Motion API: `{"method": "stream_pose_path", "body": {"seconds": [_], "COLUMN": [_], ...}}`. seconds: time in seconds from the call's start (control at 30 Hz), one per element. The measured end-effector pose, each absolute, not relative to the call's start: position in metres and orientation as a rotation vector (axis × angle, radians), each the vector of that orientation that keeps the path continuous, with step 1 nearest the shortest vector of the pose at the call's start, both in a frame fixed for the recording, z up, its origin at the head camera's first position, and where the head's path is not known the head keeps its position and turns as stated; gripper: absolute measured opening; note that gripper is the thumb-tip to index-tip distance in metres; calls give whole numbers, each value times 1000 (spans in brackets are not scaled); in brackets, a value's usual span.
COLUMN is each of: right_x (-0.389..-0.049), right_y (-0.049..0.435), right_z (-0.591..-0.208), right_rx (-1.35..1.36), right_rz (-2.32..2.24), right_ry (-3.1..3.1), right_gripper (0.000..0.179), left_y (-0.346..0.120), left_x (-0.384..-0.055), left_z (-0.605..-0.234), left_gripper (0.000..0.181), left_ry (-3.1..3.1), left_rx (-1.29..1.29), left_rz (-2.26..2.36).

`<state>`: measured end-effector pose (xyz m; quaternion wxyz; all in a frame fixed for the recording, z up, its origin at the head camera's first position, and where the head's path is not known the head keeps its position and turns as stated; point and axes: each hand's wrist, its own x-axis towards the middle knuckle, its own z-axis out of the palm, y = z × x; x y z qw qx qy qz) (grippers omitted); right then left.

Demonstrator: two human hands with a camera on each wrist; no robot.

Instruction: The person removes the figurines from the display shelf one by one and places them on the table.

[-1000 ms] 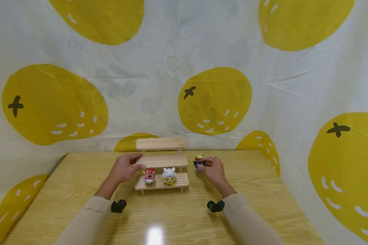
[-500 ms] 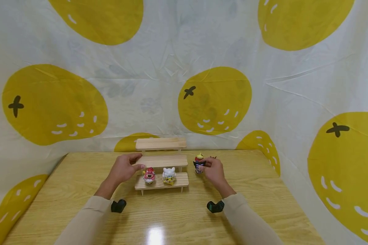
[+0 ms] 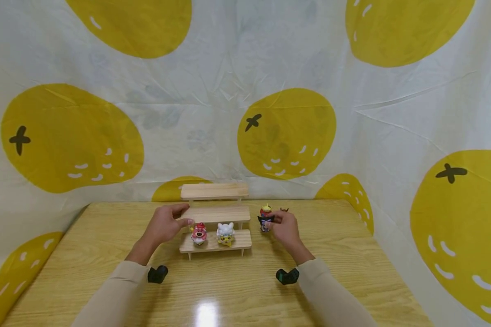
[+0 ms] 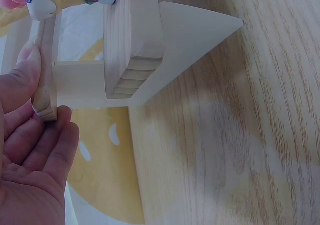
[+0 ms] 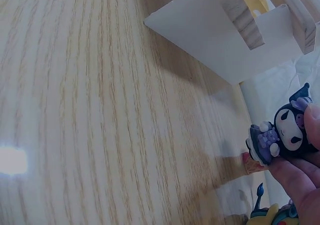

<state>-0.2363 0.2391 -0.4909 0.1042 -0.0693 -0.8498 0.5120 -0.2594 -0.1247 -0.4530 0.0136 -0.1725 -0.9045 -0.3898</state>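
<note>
A three-tier wooden display stand [image 3: 217,215] stands toward the back of the table. My left hand [image 3: 165,225] grips the left end of its middle board, thumb on one face and fingers on the other in the left wrist view. A pink figurine with a red top [image 3: 199,235] and a white-hooded yellow figurine [image 3: 225,235] stand on the lowest tier. To the right of the stand, my right hand [image 3: 286,229] holds a black-hooded figurine [image 5: 290,130] with a white face and purple bow, pinched between thumb and fingers.
Behind the held figurine stands a red figurine with a yellow top [image 3: 266,209]. A small brownish thing [image 3: 284,210] shows past my right hand. In the right wrist view, a yellow figurine with a blue tip [image 5: 272,216] sits below the fingers. A lemon-patterned cloth [image 3: 212,136] hangs behind the table.
My right hand has shifted slightly toward me with the black-hooded figurine, and the brownish thing behind it shows more. The left hand and the stand stay in place.
</note>
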Motion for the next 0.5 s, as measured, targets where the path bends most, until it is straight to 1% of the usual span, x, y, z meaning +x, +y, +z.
{"method": "stream_pose_path", "body": {"seconds": [0.5], "right_x": [-235], "right_y": [239], "right_z": [-492], "right_rx": [-211], "right_rz": [1510], "right_ry": [-2495], "right_gripper": [22], "left_y": [-124], "left_x": [-258], "left_z": [-451], "left_gripper": [55], "left_ry": [-2827], "left_rx": [-533], "left_rz": [-1218]}}
